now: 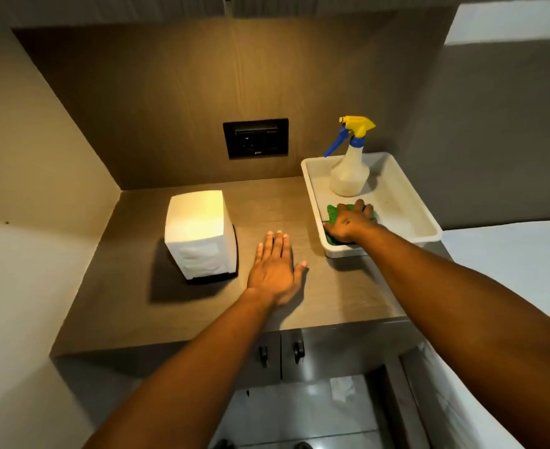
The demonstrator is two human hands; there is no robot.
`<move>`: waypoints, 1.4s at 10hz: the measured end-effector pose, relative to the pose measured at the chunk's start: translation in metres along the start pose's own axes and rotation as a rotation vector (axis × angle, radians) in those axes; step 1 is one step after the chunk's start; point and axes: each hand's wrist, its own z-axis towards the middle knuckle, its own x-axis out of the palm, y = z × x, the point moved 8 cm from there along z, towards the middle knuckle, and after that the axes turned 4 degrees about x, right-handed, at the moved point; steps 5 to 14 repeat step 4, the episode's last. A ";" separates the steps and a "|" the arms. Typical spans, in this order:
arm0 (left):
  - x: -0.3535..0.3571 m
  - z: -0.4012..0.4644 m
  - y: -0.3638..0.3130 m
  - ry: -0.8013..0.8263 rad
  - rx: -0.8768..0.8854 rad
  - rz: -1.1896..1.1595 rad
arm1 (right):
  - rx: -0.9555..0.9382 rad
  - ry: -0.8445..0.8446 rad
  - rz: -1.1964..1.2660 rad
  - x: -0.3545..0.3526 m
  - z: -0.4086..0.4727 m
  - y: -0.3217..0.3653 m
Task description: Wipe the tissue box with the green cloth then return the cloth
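The white tissue box [200, 233] stands upright on a dark base at the left of the wooden counter. The green cloth [332, 212] lies in the near end of a white tray [406, 202] at the right. My right hand [348, 222] rests flat on top of the cloth with fingers spread, covering most of it; I cannot see the fingers closed around it. My left hand [276, 268] lies flat and open on the counter, just right of the tissue box and apart from it.
A spray bottle [349, 170] with a yellow and blue trigger stands at the far end of the tray. A black wall socket [255, 137] sits in the back panel. Walls close the counter at left and back. Cabinet doors with dark handles [296, 351] are below the front edge.
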 end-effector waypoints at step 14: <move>-0.009 -0.012 -0.005 -0.056 -0.020 0.011 | -0.136 0.023 0.030 -0.016 -0.005 -0.008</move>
